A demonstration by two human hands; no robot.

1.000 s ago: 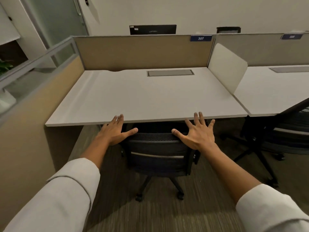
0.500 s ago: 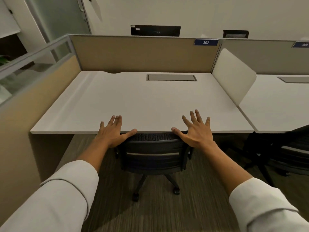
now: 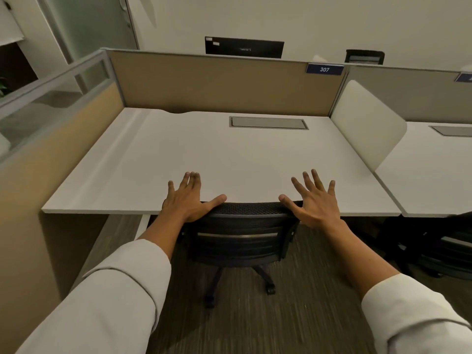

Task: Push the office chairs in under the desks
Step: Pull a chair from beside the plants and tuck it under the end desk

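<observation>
Two sleeves reach forward from the near edge of the view, and at their ends both hands rest flat on the top rail of the black office chair (image 3: pixel 240 241). The left hand (image 3: pixel 187 200) sits on the rail's left corner and the right hand (image 3: pixel 315 204) on its right corner, each with fingers straight and spread, thumbs pointing inward, gripping nothing. The chair lies straight ahead of both hands, about equally near to each, its back running left to right, parallel to the front edge of the counter (image 3: pixel 178 159). Its top rail already meets that edge, so little travel seems left. A second dark chair (image 3: pixel 439 251) stands further right, by the next counter (image 3: pixel 434 180), apparently still to do.
</observation>
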